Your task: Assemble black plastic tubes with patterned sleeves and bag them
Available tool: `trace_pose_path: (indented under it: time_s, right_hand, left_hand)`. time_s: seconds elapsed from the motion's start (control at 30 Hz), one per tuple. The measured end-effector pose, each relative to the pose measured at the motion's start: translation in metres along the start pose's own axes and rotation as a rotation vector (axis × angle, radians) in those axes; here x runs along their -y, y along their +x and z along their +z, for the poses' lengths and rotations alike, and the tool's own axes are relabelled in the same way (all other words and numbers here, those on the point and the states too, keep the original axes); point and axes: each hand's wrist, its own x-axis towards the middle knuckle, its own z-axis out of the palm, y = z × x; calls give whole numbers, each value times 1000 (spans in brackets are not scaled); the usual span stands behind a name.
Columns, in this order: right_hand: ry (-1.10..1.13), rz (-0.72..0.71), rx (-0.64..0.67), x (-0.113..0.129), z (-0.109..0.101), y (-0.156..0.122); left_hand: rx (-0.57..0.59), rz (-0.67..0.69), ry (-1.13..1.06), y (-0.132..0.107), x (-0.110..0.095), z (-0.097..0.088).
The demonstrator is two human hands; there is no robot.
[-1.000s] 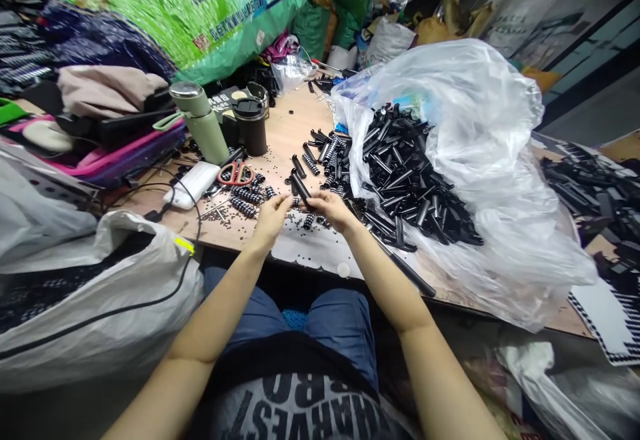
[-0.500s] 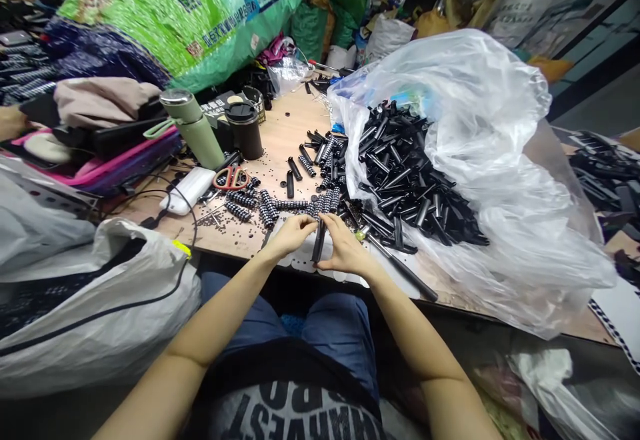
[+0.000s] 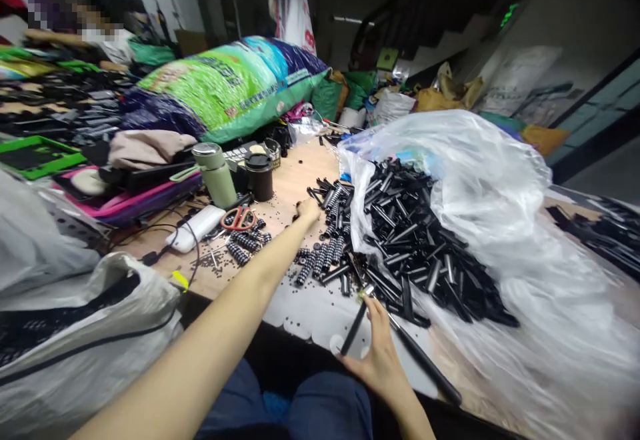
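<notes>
My left hand [image 3: 310,211] reaches across the table to the small black parts. Its fingers look curled together beside a dark piece, and whatever they hold is hidden. Nearer the table's front edge, my right hand [image 3: 377,350] grips a slim black tubular part [image 3: 354,329] between thumb and fingertips, tilted. A long black-handled tool [image 3: 425,360] lies just right of that hand. Several black-and-white checkered rolls [image 3: 320,263] lie between my hands. A large heap of black plastic parts [image 3: 400,227] fills the clear plastic bag [image 3: 480,180] on the right.
Orange-handled scissors [image 3: 239,219], a white box-like device [image 3: 195,230], a green flask [image 3: 215,177] and a dark cup [image 3: 260,179] stand or lie on the left. Tiny dark bits are scattered on the table [image 3: 295,167]. A white sack [image 3: 100,320] sits at front left.
My left hand has left the part held in front of me and reached forward. My right hand keeps the black part, now lower and to the right. The view has tilted upward.
</notes>
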Motion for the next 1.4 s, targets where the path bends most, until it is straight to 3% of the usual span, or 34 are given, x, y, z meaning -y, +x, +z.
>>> trace_pose_path:
  time_s: [0.13, 0.23, 0.33, 0.5, 0.6, 0.7, 0.97, 1.13, 1.4]
  right_hand:
    - [42, -57, -93, -15, 8, 1]
    - [67, -87, -76, -14, 11, 3]
    - [84, -97, -46, -5, 12, 6]
    - [126, -185, -110, 17, 2, 15]
    - [179, -241, -122, 36, -8, 22]
    - [222, -305, -80, 54, -12, 31]
    - [208, -346, 93, 80, -11, 37]
    - [187, -266, 82, 74, -3, 28]
    - [228, -205, -9, 57, 13, 32]
  left_hand:
    - [-9, -12, -264, -9, 2, -4]
    - [42, -24, -484, -33, 6, -11]
    - [125, 14, -692, -76, 13, -15]
    - [403, 82, -1189, -165, 34, -11]
    - [479, 42, -1273, -206, 45, -10]
    - [514, -25, -1339, -228, 49, -7]
    - [417, -132, -1227, -259, 39, -5]
    - [365, -100, -1152, -265, 33, 2]
    - [417, -74, -1130, -257, 30, 18]
